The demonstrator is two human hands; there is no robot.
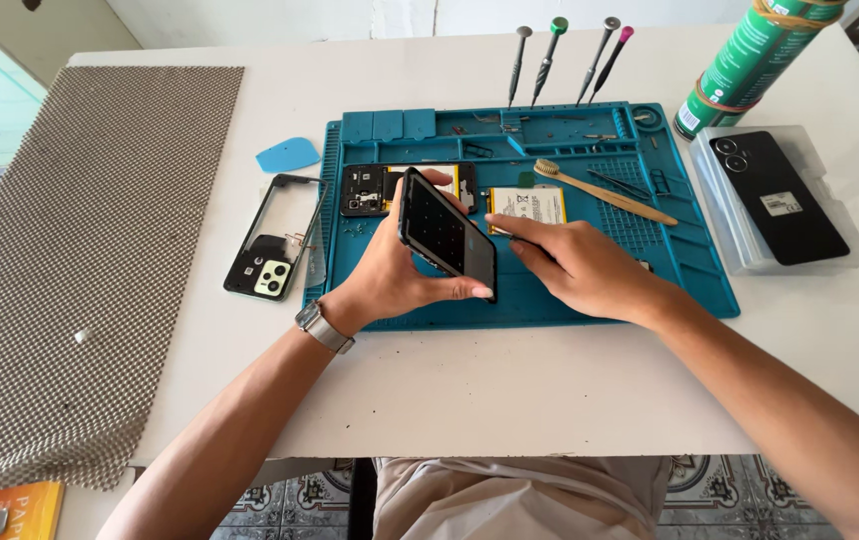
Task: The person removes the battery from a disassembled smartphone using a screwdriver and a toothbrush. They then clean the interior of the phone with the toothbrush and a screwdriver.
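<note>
Phone (447,236) work is under way over the blue mat (710,290): the left hand (390,275) is closed around a dark handset, thumb along its lower edge and fingers behind, tilting it up off the mat near the mat's centre, screen side toward the camera. The right hand (575,265) lies at about three o'clock from the handset, fingers loosely curled, the forefinger stretched toward the battery (530,205) that sits on the mat just beyond; whether it pinches a small tool cannot be told. A circuit board (365,190) lies at eleven o'clock from the handset, and a wooden brush (600,190) at one o'clock. Off the mat at nine o'clock rests a back frame (270,250) with its camera block, a blue pick (288,155) above it. Four screwdrivers (565,55) stand at twelve o'clock, a green can (750,60) and a second phone (780,195) on a clear tray at two o'clock. To do this well, it seems wise to keep the handset gripped by its edges, hold it low over the mat, and guide the right fingertip slowly, since loose screws appear scattered close by.
</note>
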